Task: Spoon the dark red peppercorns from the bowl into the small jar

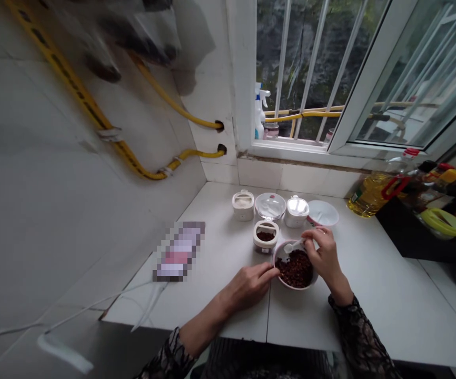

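Note:
A white bowl point(291, 287) with a pinkish rim stands near the counter's front, holding dark red flakes point(296, 267) that look like dried chili. My left hand point(254, 284) grips the bowl's left rim, fingers closed. Over the bowl's right side, my right hand point(325, 255) pinches a small whitish spoon point(290, 247), its scoop above the flakes. Just behind the bowl is a square seasoning jar point(265, 248) with similar dark red contents and its lid up. Parts of the bowl's right rim are hidden by my right hand.
Behind are a jar of pale powder point(243, 206), a clear bowl point(270, 206), another white jar point(297, 211) and a white dish point(325, 213). An oil bottle point(366, 197) and a black rack point(394, 229) stand right. A blurred-out device point(178, 252) with a cable lies left.

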Motion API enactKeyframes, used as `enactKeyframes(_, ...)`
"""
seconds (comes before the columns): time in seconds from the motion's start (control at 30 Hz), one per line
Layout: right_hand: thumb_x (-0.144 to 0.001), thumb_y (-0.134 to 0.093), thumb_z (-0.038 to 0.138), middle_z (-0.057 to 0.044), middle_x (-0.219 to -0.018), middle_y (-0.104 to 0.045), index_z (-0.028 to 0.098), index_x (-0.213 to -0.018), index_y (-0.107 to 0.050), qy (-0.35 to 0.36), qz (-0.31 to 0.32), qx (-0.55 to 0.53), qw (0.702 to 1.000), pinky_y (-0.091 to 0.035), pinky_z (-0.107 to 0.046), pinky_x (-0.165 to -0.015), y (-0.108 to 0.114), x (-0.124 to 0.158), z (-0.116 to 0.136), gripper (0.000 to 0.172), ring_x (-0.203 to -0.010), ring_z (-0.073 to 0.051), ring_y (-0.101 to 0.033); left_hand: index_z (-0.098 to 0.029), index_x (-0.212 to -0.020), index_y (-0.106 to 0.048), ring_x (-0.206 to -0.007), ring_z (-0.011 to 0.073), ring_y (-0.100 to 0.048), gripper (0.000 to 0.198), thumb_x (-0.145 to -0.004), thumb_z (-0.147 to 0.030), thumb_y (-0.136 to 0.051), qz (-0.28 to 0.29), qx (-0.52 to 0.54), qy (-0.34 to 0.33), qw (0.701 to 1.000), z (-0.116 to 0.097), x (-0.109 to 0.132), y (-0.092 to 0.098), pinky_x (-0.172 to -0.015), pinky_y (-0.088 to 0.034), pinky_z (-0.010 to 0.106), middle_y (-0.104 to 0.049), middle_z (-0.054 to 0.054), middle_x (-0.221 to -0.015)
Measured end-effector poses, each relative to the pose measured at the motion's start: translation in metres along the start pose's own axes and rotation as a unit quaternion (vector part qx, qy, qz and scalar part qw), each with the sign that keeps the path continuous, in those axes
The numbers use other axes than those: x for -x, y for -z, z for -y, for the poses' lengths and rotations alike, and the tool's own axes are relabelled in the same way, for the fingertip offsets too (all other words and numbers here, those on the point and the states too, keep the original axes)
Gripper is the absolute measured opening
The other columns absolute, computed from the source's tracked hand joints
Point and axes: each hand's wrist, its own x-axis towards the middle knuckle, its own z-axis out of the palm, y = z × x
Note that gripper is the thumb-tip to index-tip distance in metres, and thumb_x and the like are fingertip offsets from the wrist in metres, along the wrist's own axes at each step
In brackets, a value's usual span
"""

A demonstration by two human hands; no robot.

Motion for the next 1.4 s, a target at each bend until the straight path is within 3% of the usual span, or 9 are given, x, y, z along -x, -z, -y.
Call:
enactKeyframes(0.13,-0.082,-0.046,0.010,-0.002,-0.072,-0.071,0.021,-0.078,-0.061,-0.001,0.106,0.007,0.994,-0.035,-0.042,-0.095,-0.008,0.005,0.003,0.019,-0.069,-0.018,-0.063,-0.016,-0.112,-0.052,-0.075,0.0141,-0.066,0.034,-0.084,-0.003,-0.037,0.009,0.001,0.004,1.000,0.000,0.001,0.000,-0.063,-0.056,0.022,-0.065,0.007,-0.093)
enactKeyframes(0.27,-0.080,-0.045,0.009,-0.001,-0.073,-0.071,0.021,-0.077,-0.061,-0.028,0.147,-0.044,0.988,-0.035,-0.042,-0.095,-0.012,0.006,0.009,0.021,-0.070,-0.017,-0.063,-0.016,-0.112,-0.052,-0.075,0.0144,-0.066,0.034,-0.085,-0.003,-0.036,0.010,-0.001,0.006,1.000,-0.001,0.001,0.001,-0.063,-0.056,0.022,-0.065,0.007,-0.092)
enactKeyframes(0.5,-0.077,-0.045,0.014,0.000,-0.064,-0.069,0.023,-0.071,-0.063,-0.128,0.097,-0.099,0.982,-0.041,-0.039,-0.089,-0.008,0.004,0.003,0.022,-0.072,-0.020,-0.062,-0.015,-0.112,-0.051,-0.075,0.0156,-0.067,0.033,-0.085,-0.004,-0.036,0.005,0.004,0.001,1.000,-0.001,0.000,0.002,-0.061,-0.056,0.023,-0.066,0.008,-0.094)
enactKeyframes(0.67,-0.076,-0.046,0.021,0.000,-0.055,-0.066,0.022,-0.071,-0.065,-0.235,0.110,-0.168,0.951,-0.046,-0.034,-0.075,-0.003,0.000,0.005,0.020,-0.067,-0.020,-0.062,-0.015,-0.111,-0.053,-0.076,0.0149,-0.067,0.033,-0.085,-0.002,-0.038,0.014,0.001,0.007,1.000,0.000,0.002,0.000,-0.062,-0.056,0.022,-0.066,0.008,-0.095)
enactKeyframes(0.9,-0.070,-0.047,0.027,0.001,-0.053,-0.063,0.019,-0.069,-0.065,-0.306,0.103,-0.229,0.919,-0.046,-0.028,-0.060,-0.004,-0.001,0.008,0.019,-0.055,-0.017,-0.061,-0.014,-0.111,-0.053,-0.076,0.0157,-0.067,0.032,-0.085,-0.003,-0.037,0.007,0.004,0.003,1.000,0.000,0.002,0.000,-0.062,-0.057,0.023,-0.066,0.008,-0.094)
enactKeyframes(1.1,-0.070,-0.050,0.030,0.001,-0.051,-0.063,0.020,-0.068,-0.064,-0.323,0.096,-0.252,0.907,-0.046,-0.028,-0.058,-0.005,-0.001,0.006,0.018,-0.054,-0.017,-0.060,-0.015,-0.111,-0.053,-0.077,0.0145,-0.067,0.032,-0.086,-0.004,-0.038,0.004,0.007,0.005,1.000,0.000,0.002,-0.002,-0.065,-0.057,0.023,-0.066,0.009,-0.095)
enactKeyframes(1.23,-0.075,-0.052,0.032,0.000,-0.058,-0.065,0.019,-0.076,-0.064,-0.332,0.053,-0.282,0.899,-0.048,-0.028,-0.057,-0.008,-0.003,0.010,0.018,-0.057,-0.018,-0.063,-0.015,-0.112,-0.053,-0.076,0.0145,-0.066,0.031,-0.087,-0.005,-0.038,0.006,0.009,0.006,1.000,0.000,0.002,-0.003,-0.064,-0.057,0.022,-0.066,0.008,-0.093)
enactKeyframes(1.33,-0.085,-0.050,0.033,-0.004,-0.076,-0.070,0.019,-0.090,-0.065,-0.274,-0.010,-0.248,0.929,-0.050,-0.031,-0.066,-0.013,-0.004,0.016,0.021,-0.071,-0.020,-0.067,-0.015,-0.112,-0.053,-0.075,0.0137,-0.066,0.032,-0.087,-0.004,-0.037,0.006,0.006,0.007,1.000,0.000,0.002,-0.002,-0.065,-0.056,0.022,-0.066,0.007,-0.093)
enactKeyframes(1.4,-0.090,-0.047,0.027,-0.006,-0.085,-0.072,0.020,-0.095,-0.065,-0.178,-0.026,-0.186,0.966,-0.049,-0.036,-0.078,-0.017,-0.004,0.021,0.020,-0.081,-0.021,-0.067,-0.015,-0.112,-0.054,-0.075,0.0135,-0.066,0.031,-0.087,-0.004,-0.038,0.007,0.006,0.006,1.000,0.000,0.002,-0.002,-0.066,-0.056,0.022,-0.066,0.007,-0.092)
